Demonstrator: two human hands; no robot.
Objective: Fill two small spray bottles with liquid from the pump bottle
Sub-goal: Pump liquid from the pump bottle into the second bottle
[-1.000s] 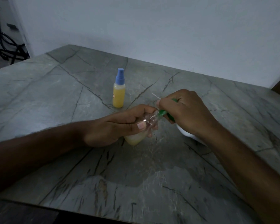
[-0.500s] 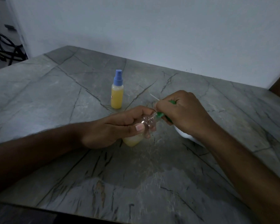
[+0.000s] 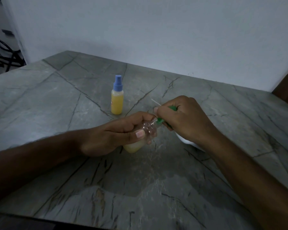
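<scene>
Yellow fills the blue-capped bottle (image 3: 117,100), upright on the table (image 3: 56,100), so that one looks done; my left hand (image 3: 113,138) grips the second bottle (image 3: 140,138), tilted, partly filled; my right hand (image 3: 181,118) pinches its green sprayer (image 3: 160,120) at the neck; capping left; pump bottle hidden, maybe white shape behind wrist.

Grey stone-patterned table (image 3: 56,100) with dark veins; standing upright on it, a yellow-filled spray bottle (image 3: 117,100) with blue cap; white object (image 3: 186,141) partly hidden.
</scene>
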